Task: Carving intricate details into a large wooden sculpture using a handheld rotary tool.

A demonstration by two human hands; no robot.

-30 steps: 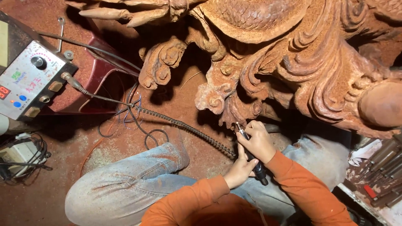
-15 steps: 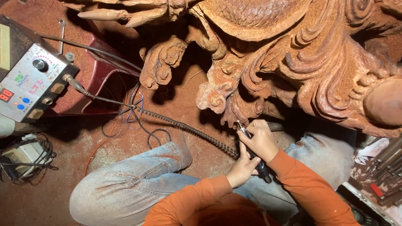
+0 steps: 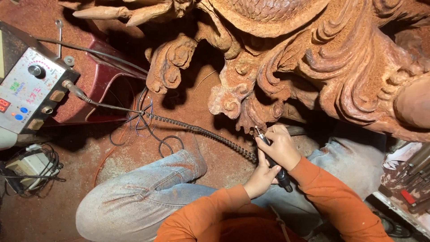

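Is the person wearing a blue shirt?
No, the sleeves are orange; both hands, left hand and right hand, grip a dark rotary tool by the wooden carving.

You are looking down at a floor [image 3: 40, 215] that is lying under a coat of reddish-brown sawdust. A dark red stool [image 3: 96, 89] is standing at the upper left, its top dusted the same colour. A grey control box [image 3: 31, 94] with a knob and coloured buttons is sitting beside it at the left edge. Thin dark cables [image 3: 148, 130] are looping across the dust nearby. At the lower right, a rack of tools [image 3: 410, 179] is showing. Deep shadow is pooling in the middle.
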